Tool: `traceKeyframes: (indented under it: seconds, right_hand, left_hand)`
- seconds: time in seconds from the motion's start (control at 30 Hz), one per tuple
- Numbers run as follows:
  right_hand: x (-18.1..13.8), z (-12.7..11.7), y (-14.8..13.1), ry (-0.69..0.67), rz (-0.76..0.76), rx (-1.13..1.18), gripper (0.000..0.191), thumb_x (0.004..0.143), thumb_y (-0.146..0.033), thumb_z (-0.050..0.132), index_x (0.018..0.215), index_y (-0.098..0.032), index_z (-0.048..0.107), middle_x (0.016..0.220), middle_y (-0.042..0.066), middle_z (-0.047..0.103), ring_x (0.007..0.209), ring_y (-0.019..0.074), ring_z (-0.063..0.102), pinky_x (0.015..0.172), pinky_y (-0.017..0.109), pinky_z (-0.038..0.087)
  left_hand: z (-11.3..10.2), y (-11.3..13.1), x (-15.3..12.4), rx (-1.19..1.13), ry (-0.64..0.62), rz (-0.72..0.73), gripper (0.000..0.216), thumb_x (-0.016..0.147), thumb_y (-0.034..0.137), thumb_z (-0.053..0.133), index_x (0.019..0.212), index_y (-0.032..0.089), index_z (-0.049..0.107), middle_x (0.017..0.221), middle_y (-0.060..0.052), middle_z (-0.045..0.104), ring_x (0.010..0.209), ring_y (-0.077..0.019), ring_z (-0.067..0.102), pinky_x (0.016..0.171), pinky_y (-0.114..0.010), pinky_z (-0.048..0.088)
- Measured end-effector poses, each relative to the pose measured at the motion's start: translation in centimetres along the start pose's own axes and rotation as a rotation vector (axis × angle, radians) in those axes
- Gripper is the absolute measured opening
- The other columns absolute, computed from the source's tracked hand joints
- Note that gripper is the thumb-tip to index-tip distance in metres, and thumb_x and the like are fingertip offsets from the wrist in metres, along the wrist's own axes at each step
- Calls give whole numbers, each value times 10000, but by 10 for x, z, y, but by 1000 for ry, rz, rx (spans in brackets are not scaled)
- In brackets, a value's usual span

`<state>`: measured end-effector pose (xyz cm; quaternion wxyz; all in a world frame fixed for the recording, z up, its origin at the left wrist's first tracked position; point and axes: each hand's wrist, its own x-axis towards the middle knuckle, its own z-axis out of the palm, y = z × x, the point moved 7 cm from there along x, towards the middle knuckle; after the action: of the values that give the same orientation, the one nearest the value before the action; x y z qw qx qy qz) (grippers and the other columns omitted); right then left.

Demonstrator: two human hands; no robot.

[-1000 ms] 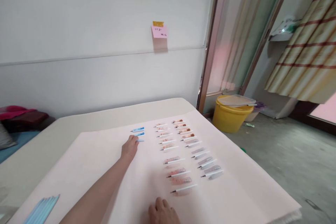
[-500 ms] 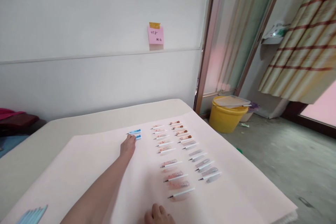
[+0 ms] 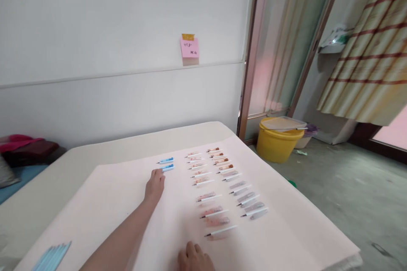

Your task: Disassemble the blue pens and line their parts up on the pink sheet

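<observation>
My left hand (image 3: 154, 184) reaches over the pale sheet. Its fingers are closed at the left end of a white pen refill (image 3: 168, 169), just below a blue pen barrel (image 3: 168, 166). Another blue barrel (image 3: 166, 159) with a refill beside it lies just beyond. To the right, a column of pinkish patterned barrels (image 3: 210, 211) lies paired with white refills (image 3: 221, 231). A further column holds brown-topped barrels (image 3: 222, 161) and greyish barrels (image 3: 246, 197). My right hand (image 3: 195, 258) is at the bottom edge, fingers curled; whatever it may hold is hidden.
A bundle of light blue sticks (image 3: 52, 256) lies at the table's lower left. Beyond the table (image 3: 95, 148), a pink note (image 3: 190, 48) is taped to the white wall. A yellow bucket (image 3: 276, 142) stands on the floor at right, near a sliding door.
My left hand has drawn slightly back from the blue barrels, which show more fully. My right hand stays near the bottom edge. The whole view has shifted slightly.
</observation>
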<state>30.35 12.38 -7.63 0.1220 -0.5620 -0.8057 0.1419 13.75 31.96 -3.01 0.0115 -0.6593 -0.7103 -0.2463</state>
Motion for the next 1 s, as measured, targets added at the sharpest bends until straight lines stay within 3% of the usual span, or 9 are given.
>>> traceKeyframes:
  seconds: [0.1,0.17,0.3,0.5,0.63,0.83,1.0]
  right_hand:
    - [4,5,-2,-80,2,-45,199,755,-47,496,827,-207,591,879,74,606,820,236,604,552,275,462]
    - [3,3,-7,-144,-18,-63,266,691,-74,597,927,-196,588,957,98,598,881,266,592,595,322,488]
    - [-6,-14,-14,-172,-23,-38,624,476,-171,787,1053,-160,551,1087,147,553,984,323,539,728,425,481]
    - [-19,-40,-18,-167,-62,-6,464,569,-247,753,991,-187,571,1052,99,564,958,270,543,724,351,456]
    - [-23,-50,-18,-205,-127,33,308,627,-247,671,911,-178,572,987,81,565,905,233,547,684,298,415]
    - [-29,-49,-14,-188,-195,24,243,649,-176,558,891,-187,547,992,68,538,895,200,516,655,270,358]
    - [-30,-43,-14,-175,-211,-34,278,637,-143,519,912,-181,544,1010,79,527,919,212,501,665,277,358]
  left_hand:
    - [-16,1,-37,-28,-9,66,244,869,208,361,1078,240,483,1162,-47,504,951,-154,560,786,-249,416]
    - [-25,0,-64,-44,-72,108,236,862,190,358,1041,260,496,1144,-35,514,967,-149,553,796,-241,410]
    - [-47,-7,-115,-3,-195,50,254,843,144,353,962,287,527,1114,-13,536,937,-139,553,799,-241,397]
    - [-77,-21,-164,155,-258,-69,172,806,151,422,819,218,580,964,-24,588,824,-126,564,721,-236,375]
    - [-111,-55,-179,219,-223,-201,170,795,181,439,804,219,605,927,-27,604,796,-149,573,661,-255,366]
    - [-185,-134,-202,372,-1,-555,323,803,70,311,969,125,583,998,-166,584,977,-263,543,702,-327,379]
    - [-194,-162,-216,360,71,-729,322,819,89,290,984,115,566,984,-189,592,955,-291,565,685,-362,411]
